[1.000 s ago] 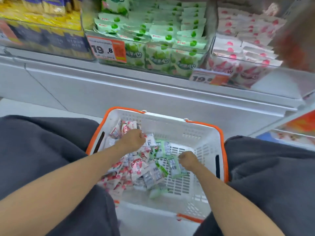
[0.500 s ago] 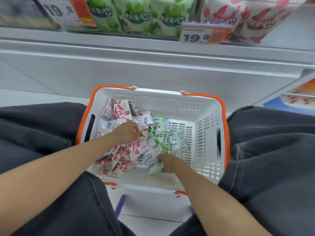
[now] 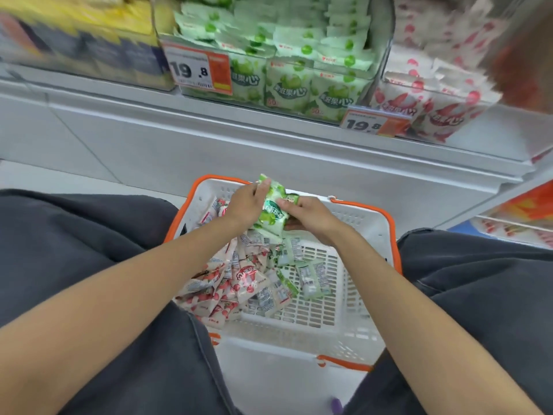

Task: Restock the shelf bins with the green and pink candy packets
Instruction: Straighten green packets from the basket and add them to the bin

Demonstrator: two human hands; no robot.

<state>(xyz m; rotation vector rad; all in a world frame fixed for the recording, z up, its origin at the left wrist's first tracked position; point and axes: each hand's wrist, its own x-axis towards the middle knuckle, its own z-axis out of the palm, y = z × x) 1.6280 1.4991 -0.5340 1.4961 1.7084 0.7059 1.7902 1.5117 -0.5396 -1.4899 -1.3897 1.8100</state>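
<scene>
Both hands grasp a bunch of green packets (image 3: 270, 209) over the basket (image 3: 362, 218).
Left hand (image 3: 244, 205) and right hand (image 3: 309, 218) curl round the bunch from either side, above the basket's far rim. Pink packets (image 3: 230, 283) lie heaped in its left half; green bin (image 3: 299, 55) and pink bin (image 3: 434, 85) stand side by side on the shelf beyond.

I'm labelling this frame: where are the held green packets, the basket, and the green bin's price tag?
green packets (image 3: 270, 209), head view, printed front of the bunch.
basket (image 3: 363, 217), head view, far white wall.
price tag (image 3: 187, 70), head view, white number area.
</scene>
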